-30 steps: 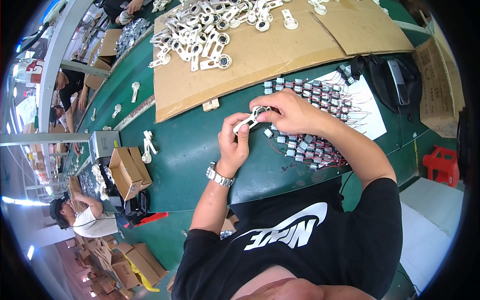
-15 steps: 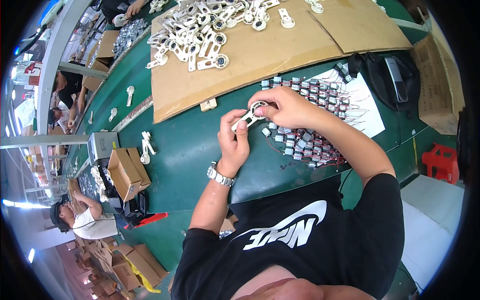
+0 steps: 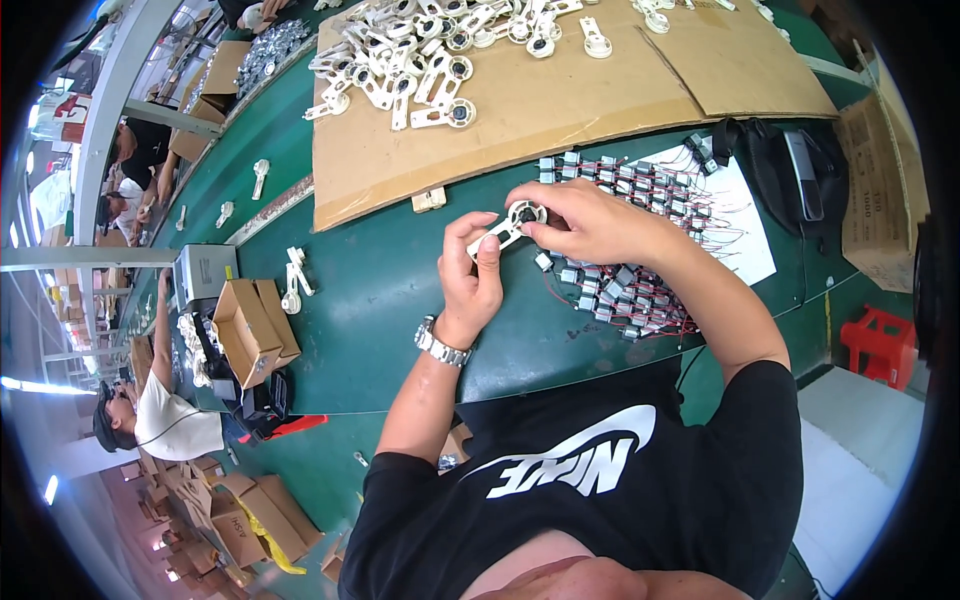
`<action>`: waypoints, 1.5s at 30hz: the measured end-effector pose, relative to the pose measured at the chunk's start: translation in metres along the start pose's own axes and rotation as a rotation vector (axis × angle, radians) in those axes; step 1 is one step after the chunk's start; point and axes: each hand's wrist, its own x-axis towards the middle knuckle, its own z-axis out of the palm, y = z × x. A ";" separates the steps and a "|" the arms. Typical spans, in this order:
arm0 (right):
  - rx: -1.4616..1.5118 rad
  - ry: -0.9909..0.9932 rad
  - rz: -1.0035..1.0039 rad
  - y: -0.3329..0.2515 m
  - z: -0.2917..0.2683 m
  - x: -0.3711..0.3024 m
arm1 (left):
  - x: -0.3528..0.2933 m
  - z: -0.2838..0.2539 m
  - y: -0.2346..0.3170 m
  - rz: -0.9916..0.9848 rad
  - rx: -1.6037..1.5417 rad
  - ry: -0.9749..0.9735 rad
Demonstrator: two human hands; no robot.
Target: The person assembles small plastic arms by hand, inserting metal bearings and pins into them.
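Observation:
A white plastic housing (image 3: pixel 507 234), a long arm with a round ring end, is held between my two hands over the green table. My left hand (image 3: pixel 469 284) grips its narrow end between thumb and fingers. At the ring end, my right hand (image 3: pixel 585 222) pinches the rim with thumb and forefinger. A dark part shows in the ring's middle. Under and beside my right forearm lie rows of small silver motors (image 3: pixel 625 290) with red and black wires, some of them on a white sheet (image 3: pixel 752 245).
A pile of similar white housings (image 3: pixel 400 60) covers part of the cardboard sheet (image 3: pixel 570 110) at the far side. Left stand a small open carton (image 3: pixel 236 330) and a grey metal box (image 3: pixel 203 272). A black bag (image 3: pixel 765 160) lies right. Co-workers sit along the left.
My right fingers have shifted on the ring, uncovering its dark middle. The view has moved slightly. At the left, a co-worker in white has stretched an arm out.

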 end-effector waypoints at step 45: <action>-0.072 -0.083 -0.143 -0.005 0.015 -0.002 | -0.021 -0.272 -0.032 -0.628 1.231 0.517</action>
